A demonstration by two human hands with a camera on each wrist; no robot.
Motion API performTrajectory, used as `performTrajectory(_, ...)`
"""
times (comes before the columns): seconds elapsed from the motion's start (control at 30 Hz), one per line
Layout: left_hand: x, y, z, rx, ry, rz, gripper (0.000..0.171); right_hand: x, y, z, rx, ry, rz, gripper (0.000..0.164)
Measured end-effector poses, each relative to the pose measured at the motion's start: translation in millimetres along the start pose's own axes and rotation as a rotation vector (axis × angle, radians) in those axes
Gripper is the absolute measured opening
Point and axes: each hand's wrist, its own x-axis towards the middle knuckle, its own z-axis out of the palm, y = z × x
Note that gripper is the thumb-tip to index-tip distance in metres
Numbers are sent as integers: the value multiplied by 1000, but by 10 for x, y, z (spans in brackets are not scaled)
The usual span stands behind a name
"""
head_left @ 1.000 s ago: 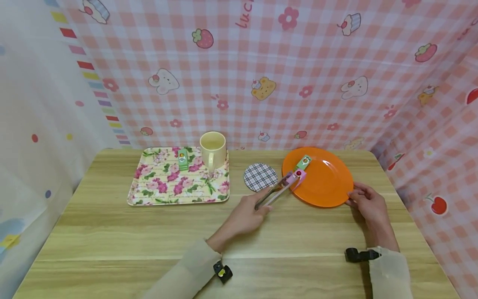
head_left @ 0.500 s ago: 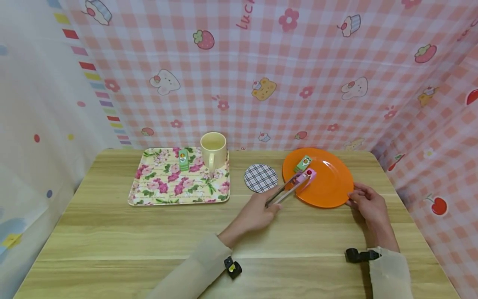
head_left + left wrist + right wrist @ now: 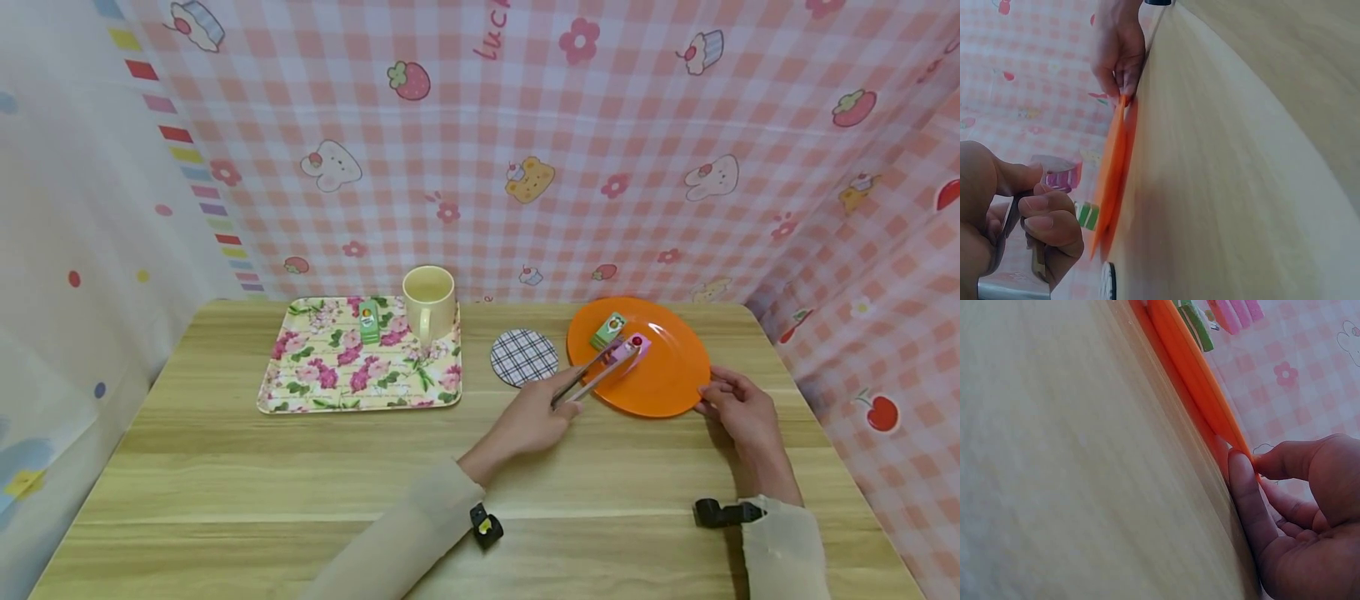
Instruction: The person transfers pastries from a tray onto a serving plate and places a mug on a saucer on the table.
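Note:
My left hand (image 3: 529, 421) grips metal tongs (image 3: 596, 377), seen close up in the left wrist view with the fingers (image 3: 1054, 228) curled round them. The tong tips hold a small ridged pink block with a red cherry picture (image 3: 637, 345), above the orange plate (image 3: 670, 379) and apart from it. A small green block with a fruit picture (image 3: 608, 329) lies on the plate's left part. My right hand (image 3: 742, 408) pinches the plate's right rim between thumb and fingers, as the right wrist view (image 3: 1297, 519) shows.
A floral tray (image 3: 315, 392) on the left bears a cream mug (image 3: 442, 312) and another small green block (image 3: 368, 322). Between tray and plate lies a round checked coaster (image 3: 523, 357). A patterned curtain (image 3: 480, 225) hangs along the table's back edge.
My left hand has moved right with the tongs, carrying the pink block from beside the green block toward the plate's middle. My right hand stays at the rim.

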Motion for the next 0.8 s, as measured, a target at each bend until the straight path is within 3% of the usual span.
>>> performTrajectory(0.8,396,107,148,85,0,21,56,-29,-35,24,-21,22,0,56)
